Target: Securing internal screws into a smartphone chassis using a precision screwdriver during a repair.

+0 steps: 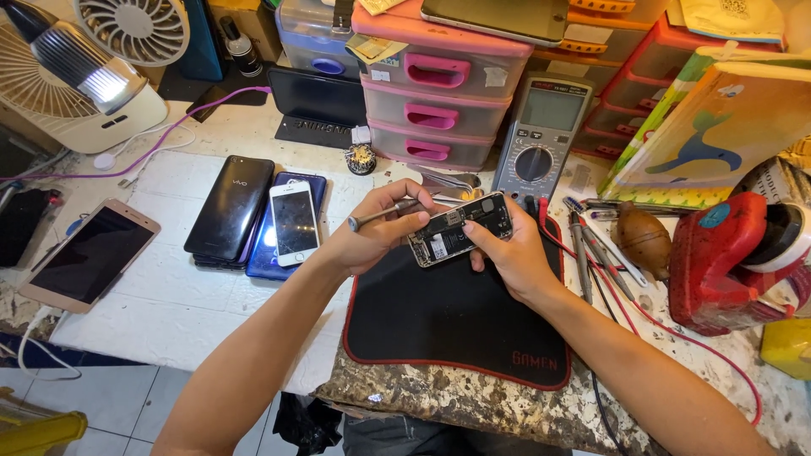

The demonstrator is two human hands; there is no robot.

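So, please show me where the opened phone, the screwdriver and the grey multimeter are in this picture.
opened phone [460, 230], head view, on its exposed inner board
screwdriver [372, 217], head view, on the metal handle
grey multimeter [541, 137], head view, just above the round dial

The scene is bright and evenly lit — light comes from the lamp at top left. Shadows are soft, glare sits on the phone screens, and edges bend outward — wide-angle distortion.

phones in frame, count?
6 at least: opened phone held in both hands; white phone atop a blue phone; black phone left of them; rose-gold phone far left; one on the pink drawers. Others may be hidden.
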